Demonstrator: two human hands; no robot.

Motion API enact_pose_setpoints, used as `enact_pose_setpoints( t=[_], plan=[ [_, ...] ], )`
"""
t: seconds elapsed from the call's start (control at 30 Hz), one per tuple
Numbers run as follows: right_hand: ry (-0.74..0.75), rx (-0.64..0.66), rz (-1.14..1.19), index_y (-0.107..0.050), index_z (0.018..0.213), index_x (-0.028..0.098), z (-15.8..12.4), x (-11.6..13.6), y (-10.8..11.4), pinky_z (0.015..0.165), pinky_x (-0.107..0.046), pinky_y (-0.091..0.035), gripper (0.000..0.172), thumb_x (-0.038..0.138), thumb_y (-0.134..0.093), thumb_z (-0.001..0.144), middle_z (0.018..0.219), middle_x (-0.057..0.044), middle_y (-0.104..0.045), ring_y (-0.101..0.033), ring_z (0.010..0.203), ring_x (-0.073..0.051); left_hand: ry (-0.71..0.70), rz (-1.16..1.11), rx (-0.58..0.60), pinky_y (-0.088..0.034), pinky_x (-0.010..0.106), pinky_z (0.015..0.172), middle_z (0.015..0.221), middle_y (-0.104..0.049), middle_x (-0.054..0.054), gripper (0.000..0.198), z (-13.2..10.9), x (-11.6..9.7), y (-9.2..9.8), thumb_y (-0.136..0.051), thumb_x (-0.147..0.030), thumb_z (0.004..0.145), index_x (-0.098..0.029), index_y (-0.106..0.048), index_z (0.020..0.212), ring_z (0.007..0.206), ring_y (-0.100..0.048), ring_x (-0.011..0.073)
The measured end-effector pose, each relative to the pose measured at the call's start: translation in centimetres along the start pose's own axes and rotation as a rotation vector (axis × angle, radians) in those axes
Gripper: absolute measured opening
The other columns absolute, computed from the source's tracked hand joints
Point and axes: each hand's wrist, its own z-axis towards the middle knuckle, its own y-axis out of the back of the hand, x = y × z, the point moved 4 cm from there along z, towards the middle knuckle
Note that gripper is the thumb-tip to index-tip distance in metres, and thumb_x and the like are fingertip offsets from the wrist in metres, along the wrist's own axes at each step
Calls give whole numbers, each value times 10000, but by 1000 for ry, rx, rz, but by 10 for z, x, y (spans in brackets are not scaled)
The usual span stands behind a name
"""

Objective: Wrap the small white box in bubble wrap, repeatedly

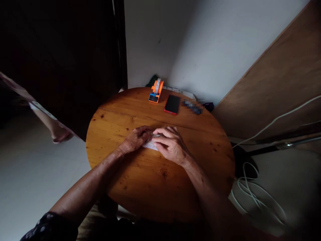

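A small white, flat packet-like thing [150, 145] lies on the round wooden table between my hands; its exact kind is hard to tell, since fingers cover much of it. My left hand [137, 138] is closed around its left and far side, with the thumb pressed on top. From the right, my right hand [172, 144] holds the other end, its fingers curved and the thumb on the near side. The fingertips of both hands nearly meet over the white packet.
The round wooden table [160, 184] carries an orange and blue tape dispenser [156, 91], a red-edged phone [172, 104] and a blurred dark object [192, 106] at the back. Pale cable [250, 190] coils on the floor at right. Another person's leg [47, 122] shows at left.
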Motion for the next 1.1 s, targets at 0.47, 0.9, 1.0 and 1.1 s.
enact_pose_setpoints(
  t=[0.47, 0.9, 1.0, 1.1],
  plan=[
    [-439, 226, 402, -506, 1396, 243, -11, -33, 0, 1036, -449, -469, 723, 342, -779, 734, 1399, -112, -573, -578, 1244, -282, 36, -134, -68, -499, 267, 695, 959, -708, 75, 446, 0, 10, -3, -578, -393, 833, -131, -637, 1188, 815, -635, 184],
    [-377, 289, 413, -530, 1342, 237, -8, -25, 11, 983, -439, -493, 658, 265, -765, 728, 1306, -105, -640, -619, 1176, -268, 101, -223, -44, -493, 273, 661, 953, -729, 93, 447, -2, 7, -4, -646, -384, 774, -107, -657, 1124, 771, -648, 185],
    [-336, 232, 433, -644, 1127, 235, -6, -26, 17, 984, -429, -492, 383, 173, -699, 753, 1222, -71, -675, -637, 1129, -235, 109, -246, -81, -479, 267, 617, 899, -732, 85, 428, 0, 8, -2, -637, -356, 755, -101, -666, 1098, 687, -621, 163],
    [-290, 220, 445, -682, 987, 228, -4, -24, 15, 960, -409, -504, 285, 118, -693, 724, 1191, -64, -678, -652, 1086, -224, 110, -226, -103, -465, 272, 603, 860, -726, 79, 404, 0, 9, 0, -631, -328, 729, -105, -683, 1062, 654, -607, 160]
  ],
)
